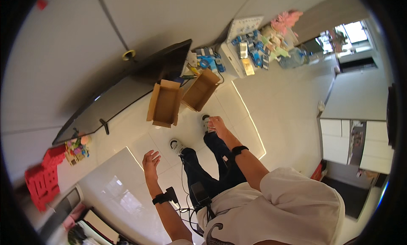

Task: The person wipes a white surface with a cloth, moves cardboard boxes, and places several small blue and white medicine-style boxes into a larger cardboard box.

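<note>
Two cardboard boxes with their tops open stand side by side on the ledge in front of me, the left one [166, 104] and the right one [201, 90]. My left hand [151, 163] is raised over the tiled floor, fingers apart and holding nothing. My right hand [217, 125] is lifted below the right box and touches neither box; its fingers are apart and nothing shows in them. Each wrist wears a black strap, and a small black device sits on the left one.
A television [127, 95] stands behind the boxes. Blue packets [254, 49] cover a white cabinet [233, 62] at the right, near a large water bottle [291, 59]. A red plastic item [43, 184] and flowers [77, 148] are at the left. Cables [187, 210] hang by my legs.
</note>
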`<state>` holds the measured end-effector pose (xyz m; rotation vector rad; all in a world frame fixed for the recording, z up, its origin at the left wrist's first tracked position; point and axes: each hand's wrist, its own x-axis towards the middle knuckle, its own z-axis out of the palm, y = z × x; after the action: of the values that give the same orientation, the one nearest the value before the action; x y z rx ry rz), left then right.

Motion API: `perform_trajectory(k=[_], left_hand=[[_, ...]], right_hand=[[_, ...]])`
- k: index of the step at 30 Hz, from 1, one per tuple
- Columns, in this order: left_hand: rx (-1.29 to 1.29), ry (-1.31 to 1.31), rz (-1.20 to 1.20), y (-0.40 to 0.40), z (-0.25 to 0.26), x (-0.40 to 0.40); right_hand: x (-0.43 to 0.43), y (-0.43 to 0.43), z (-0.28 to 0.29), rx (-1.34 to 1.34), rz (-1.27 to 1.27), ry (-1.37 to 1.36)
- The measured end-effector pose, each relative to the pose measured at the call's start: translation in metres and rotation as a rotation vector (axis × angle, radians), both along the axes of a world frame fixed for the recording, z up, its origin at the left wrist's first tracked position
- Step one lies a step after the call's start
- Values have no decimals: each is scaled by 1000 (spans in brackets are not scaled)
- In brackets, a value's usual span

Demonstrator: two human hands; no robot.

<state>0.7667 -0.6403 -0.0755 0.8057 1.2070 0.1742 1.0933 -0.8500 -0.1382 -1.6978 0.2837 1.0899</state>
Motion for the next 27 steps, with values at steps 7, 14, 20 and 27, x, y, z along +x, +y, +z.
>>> perform_trajectory(k=[7,14,20,27], left_hand=[[86,9,-199,-23,12,89],[41,38,-369,-81,20,205],[241,121,-278,-72,53,287],[549,543,-884,-116,16,393]], right_hand=[[40,38,-10,-181,28,-44],[101,23,-57,56,-96,6],[104,-31,-14,-178,112,-193],[143,-101,-9,-131,213,-223]])
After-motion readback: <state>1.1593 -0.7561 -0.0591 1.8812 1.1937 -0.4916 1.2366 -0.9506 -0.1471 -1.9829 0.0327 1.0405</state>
